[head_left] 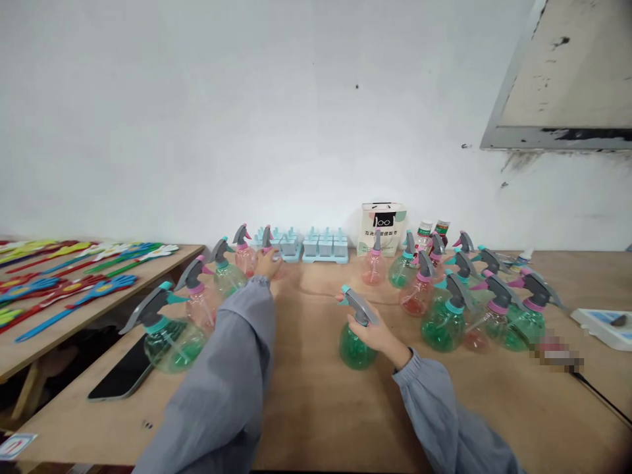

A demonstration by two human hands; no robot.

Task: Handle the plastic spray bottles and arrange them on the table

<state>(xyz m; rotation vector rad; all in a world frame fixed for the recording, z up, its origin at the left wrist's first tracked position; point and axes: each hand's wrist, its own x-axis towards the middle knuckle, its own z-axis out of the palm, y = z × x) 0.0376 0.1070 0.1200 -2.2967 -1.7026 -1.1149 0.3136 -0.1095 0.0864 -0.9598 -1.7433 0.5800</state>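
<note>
My left hand (268, 264) reaches to the back of the table, its fingers closed round the neck of a pink spray bottle (267, 238) with a grey trigger head. Nearer me, my right hand (371, 328) grips the head of a green spray bottle (356, 349), whose nozzle is turquoise and points left. That bottle looks upright on the wooden table. Along my left forearm stands a row of spray bottles, among them a green one (174, 349) in front and a pink one (201, 308) behind it. The forearm hides part of that row.
Several more spray bottles (443, 326) crowd the right side. Pale blue ice-pop moulds (326, 249) and a paper bag (381, 230) stand by the wall. A phone (123, 372) lies at left, a white tray (605, 327) at right. Colourful hand-shaped clappers (99, 289) cover the neighbouring table.
</note>
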